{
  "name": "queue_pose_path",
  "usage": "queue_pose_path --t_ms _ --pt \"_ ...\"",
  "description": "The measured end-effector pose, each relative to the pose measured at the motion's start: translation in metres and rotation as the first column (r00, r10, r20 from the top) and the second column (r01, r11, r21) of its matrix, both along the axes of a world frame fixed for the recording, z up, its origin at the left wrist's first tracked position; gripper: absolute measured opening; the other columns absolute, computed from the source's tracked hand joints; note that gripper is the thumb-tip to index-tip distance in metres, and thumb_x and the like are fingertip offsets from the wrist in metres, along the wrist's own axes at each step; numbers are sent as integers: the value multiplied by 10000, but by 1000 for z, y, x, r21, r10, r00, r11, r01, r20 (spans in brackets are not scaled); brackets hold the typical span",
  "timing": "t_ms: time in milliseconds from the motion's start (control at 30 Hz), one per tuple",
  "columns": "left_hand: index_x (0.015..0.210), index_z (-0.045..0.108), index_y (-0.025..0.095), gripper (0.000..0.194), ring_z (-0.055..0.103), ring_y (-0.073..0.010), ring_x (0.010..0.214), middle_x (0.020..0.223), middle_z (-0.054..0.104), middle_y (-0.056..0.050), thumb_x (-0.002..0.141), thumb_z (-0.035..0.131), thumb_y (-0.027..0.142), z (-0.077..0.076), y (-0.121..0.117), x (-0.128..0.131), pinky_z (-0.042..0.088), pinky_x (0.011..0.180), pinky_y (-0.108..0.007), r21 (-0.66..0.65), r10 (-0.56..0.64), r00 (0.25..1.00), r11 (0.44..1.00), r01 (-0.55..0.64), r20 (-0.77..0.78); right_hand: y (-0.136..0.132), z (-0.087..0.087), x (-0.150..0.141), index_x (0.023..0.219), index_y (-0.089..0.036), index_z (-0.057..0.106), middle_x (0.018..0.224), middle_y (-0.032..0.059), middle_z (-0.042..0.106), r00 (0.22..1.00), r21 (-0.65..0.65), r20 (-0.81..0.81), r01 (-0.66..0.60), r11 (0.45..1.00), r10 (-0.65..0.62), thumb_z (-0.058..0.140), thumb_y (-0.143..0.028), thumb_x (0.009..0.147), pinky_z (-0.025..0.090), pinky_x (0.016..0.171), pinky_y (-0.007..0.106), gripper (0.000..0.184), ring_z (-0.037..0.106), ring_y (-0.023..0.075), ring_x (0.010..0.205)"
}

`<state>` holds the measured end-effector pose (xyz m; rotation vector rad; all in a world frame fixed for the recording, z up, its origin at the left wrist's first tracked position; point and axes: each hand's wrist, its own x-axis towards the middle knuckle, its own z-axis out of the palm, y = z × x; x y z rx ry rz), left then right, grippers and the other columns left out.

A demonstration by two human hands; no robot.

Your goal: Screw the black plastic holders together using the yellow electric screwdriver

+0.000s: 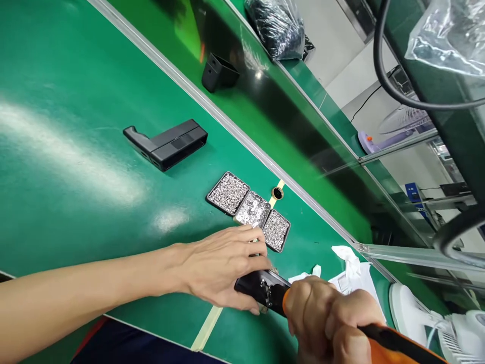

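Observation:
My right hand [329,313] is closed around an orange-and-black hand tool [390,346], its handle running to the lower right. From that fist a glossy black piece [261,288] with small metallic marks reaches toward my left hand. Whether it belongs to the tool or is a separate part I cannot tell. The fingers and thumb of my left hand [227,265] curl around its far end and hide it. Just beyond the left fingers lie three small square trays of tiny metal parts: one tray [229,193] on the left, a middle tray [253,208] with larger pieces, and a right tray [277,230].
A black plastic housing with a handle [170,144] lies on the green mat [76,177]. Near the metal rail, a round gold-rimmed piece [278,193] sits on yellow tape. White tissues [348,265] and a white fan [413,313] are at right. A bagged bundle [278,28] rests on the shelf.

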<state>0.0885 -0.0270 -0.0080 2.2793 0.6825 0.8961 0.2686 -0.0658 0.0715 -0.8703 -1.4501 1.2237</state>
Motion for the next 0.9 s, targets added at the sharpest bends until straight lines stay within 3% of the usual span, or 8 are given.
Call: queue_pose_path --t_ms 167,333,433,533,633,700,800,900 --pt "1079 699 160 508 589 -264 941 949 662 -68 810 788 582 -1 1 1 466 846 -406 19 5 1000 1000 -5 -25 0 2 -4 821 -272 525 492 -112 305 997 63 -60 50 997 -46 555 -333 995 336 389 250 187 295 97 350" --pt "1137 688 172 535 603 -269 985 959 678 -63 794 806 565 -3 0 -1 496 912 -407 54 -18 1000 998 19 -14 15 28 8 974 -308 576 483 -132 329 992 49 -114 -53 997 59 533 -446 1026 369 335 188 153 289 72 302" --pt "1187 665 188 508 587 -304 1112 1064 686 -86 813 807 502 2 -5 0 490 995 -429 52 15 998 999 -11 -68 48 34 13 904 -296 567 487 -136 308 956 150 -241 210 966 -170 614 -439 990 363 341 163 173 297 74 336" --pt "1244 625 208 457 566 -325 1184 1183 660 -100 849 786 374 10 -13 7 491 1020 -446 43 44 979 998 -36 -200 94 24 27 988 -284 571 572 -109 499 938 172 -129 342 924 -322 694 -391 935 506 489 223 171 486 98 453" --pt "1275 618 228 415 588 -317 1160 1237 636 -112 896 741 346 14 -21 18 527 966 -418 45 62 963 998 -52 -263 117 11 56 1264 -260 586 953 15 719 937 225 179 259 939 -301 649 -401 961 596 817 333 340 707 170 862" --pt "1248 640 239 370 621 -300 1097 1191 653 -107 912 721 373 15 -23 23 559 887 -372 -8 41 976 999 -44 -216 107 5 80 1408 -280 540 1255 77 693 817 320 444 238 917 -367 592 -417 999 525 1036 434 434 658 232 1171" --pt "1209 668 257 371 666 -276 1005 1118 693 -75 901 719 458 17 -16 25 588 800 -324 -254 120 992 959 -126 -36 60 -13 118 1411 -300 576 1341 98 663 358 472 760 271 839 -543 548 -423 1028 474 1074 515 404 605 307 1255" --pt "1206 690 255 462 695 -279 1048 1155 731 -59 881 706 583 25 -1 21 602 796 -300 -710 389 916 672 -209 99 5 -51 150 1307 -279 649 1110 91 719 5 426 891 332 841 -454 504 -426 1038 587 740 377 339 738 269 892"
